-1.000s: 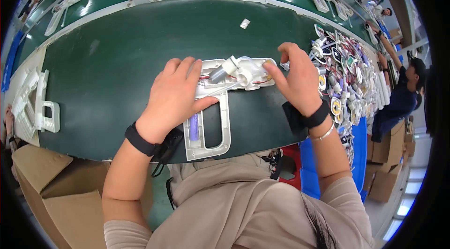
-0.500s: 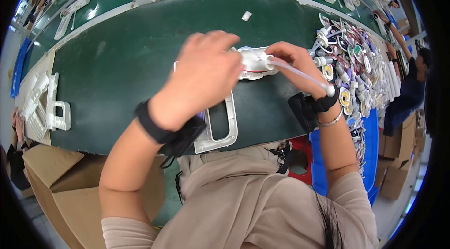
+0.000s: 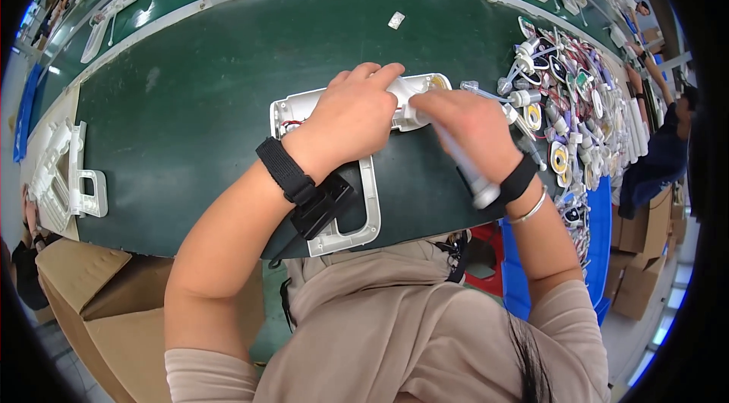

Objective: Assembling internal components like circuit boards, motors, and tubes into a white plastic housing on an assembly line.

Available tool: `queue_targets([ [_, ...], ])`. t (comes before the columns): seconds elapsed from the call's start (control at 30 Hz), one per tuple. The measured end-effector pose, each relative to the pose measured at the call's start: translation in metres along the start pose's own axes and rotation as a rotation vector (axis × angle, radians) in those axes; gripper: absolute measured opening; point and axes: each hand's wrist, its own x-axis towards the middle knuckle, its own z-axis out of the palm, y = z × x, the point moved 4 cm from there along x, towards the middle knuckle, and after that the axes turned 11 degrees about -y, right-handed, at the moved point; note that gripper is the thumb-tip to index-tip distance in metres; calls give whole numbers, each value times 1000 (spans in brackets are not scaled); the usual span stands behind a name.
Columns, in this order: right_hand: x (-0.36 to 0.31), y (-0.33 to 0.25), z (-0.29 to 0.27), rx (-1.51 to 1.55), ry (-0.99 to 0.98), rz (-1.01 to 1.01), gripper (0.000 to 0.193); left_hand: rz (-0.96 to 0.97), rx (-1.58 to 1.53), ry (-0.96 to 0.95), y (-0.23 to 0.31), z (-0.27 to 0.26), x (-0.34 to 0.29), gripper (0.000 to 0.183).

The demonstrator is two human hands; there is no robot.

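A white plastic housing (image 3: 285, 114) with a loop handle (image 3: 371, 198) lies on the green bench in front of me. My left hand (image 3: 351, 116) rests across its middle, fingers bent over the shell and gripping it. My right hand (image 3: 472, 128) is at the housing's right end, with its fingers closed on a clear tube (image 3: 458, 154). Under the palm, the tube slants down toward a pale end piece, blurred by motion. Red wires (image 3: 290, 125) show inside the shell left of my left hand. My fingers hide the spot where the tube meets the housing.
Wired parts (image 3: 558, 92) are heaped on the right, above a blue bin (image 3: 600, 228). More white housings (image 3: 93, 192) lie at the far left, above a cardboard box (image 3: 91, 274). A small white packet (image 3: 396, 20) lies farther back. Another person (image 3: 659, 145) stands at right.
My left hand has come down onto the housing. My right hand has shifted slightly down and left, and the tube has swung from pointing right to pointing downward.
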Motion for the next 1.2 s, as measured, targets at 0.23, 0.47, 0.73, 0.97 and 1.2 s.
queue_targets([
  [0.23, -10, -25, 7, -183, -30, -50, 36, 41, 7, 105, -1, -5, -2, 16],
  [0.47, -19, -41, 15, -311, -34, -65, 38, -44, -25, -81, -2, -8, -7, 16],
  [0.73, 8, -33, -20, 135, 89, -64, 39, -177, -152, 34, -25, -57, -70, 39],
  [0.97, 62, -23, 7, 305, -87, -269, 34, -253, -20, -59, -32, -34, -72, 34],
  [1.2, 54, -16, 23, 762, 86, -48, 26, -228, -394, -203, -40, -37, -67, 22],
])
